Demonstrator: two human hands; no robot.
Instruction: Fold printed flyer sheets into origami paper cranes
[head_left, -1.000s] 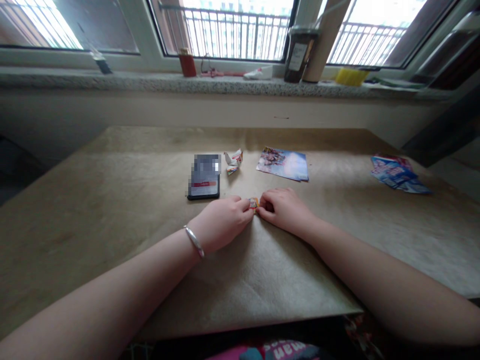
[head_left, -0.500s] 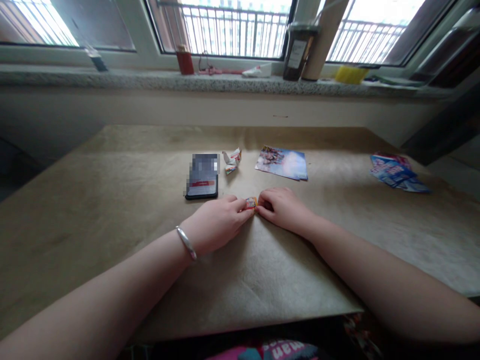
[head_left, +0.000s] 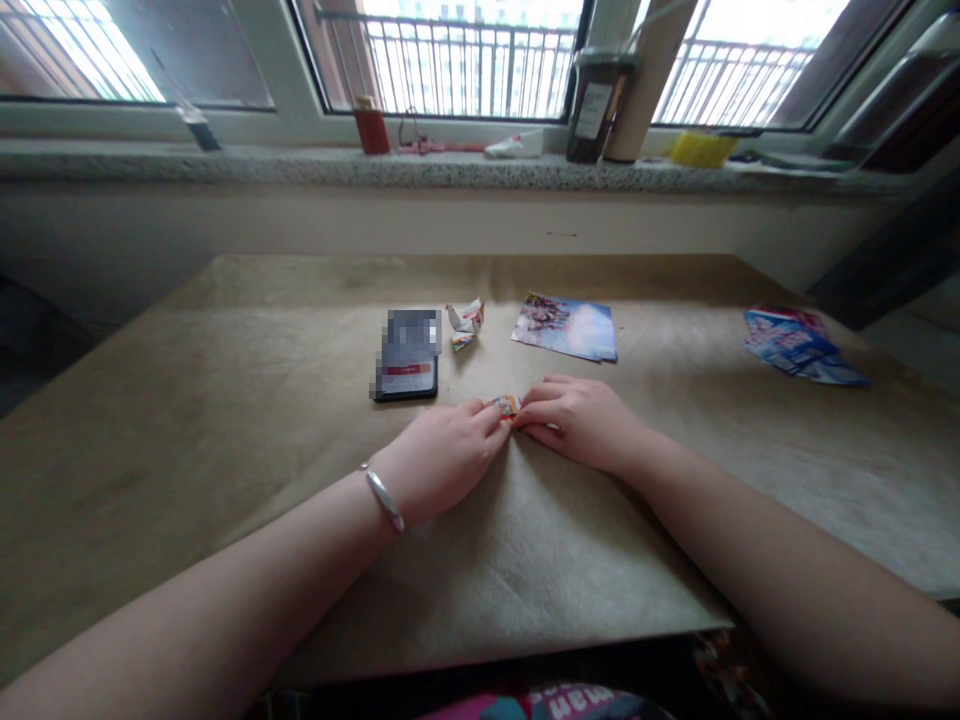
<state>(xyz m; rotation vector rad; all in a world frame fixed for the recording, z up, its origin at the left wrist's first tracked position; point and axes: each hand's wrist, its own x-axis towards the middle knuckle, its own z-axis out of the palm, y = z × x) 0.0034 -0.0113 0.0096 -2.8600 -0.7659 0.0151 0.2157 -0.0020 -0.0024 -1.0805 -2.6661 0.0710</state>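
A small folded piece of orange, printed paper (head_left: 505,405) lies low over the table between my two hands, most of it covered by fingers. My left hand (head_left: 442,450), with a silver bangle at the wrist, has its fingers closed on the paper's left side. On the other side, my right hand (head_left: 581,415) pinches the right edge between thumb and fingers. Just beyond stands a folded paper figure (head_left: 466,325) with pointed ends, white with red and orange print. A phone (head_left: 406,355) lies to its left, its screen partly blurred out.
Blue-and-pink printed sheets (head_left: 566,327) lie behind my right hand. Several blue and red packets (head_left: 799,345) are at the far right of the table (head_left: 187,450). On the stone windowsill (head_left: 285,170) stand a red bottle (head_left: 371,130) and a dark lidded jar (head_left: 592,110).
My left fingers have shifted slightly and cover more of the paper. My right fingers have come down closer over its right edge. The paper stays at nearly the same spot.
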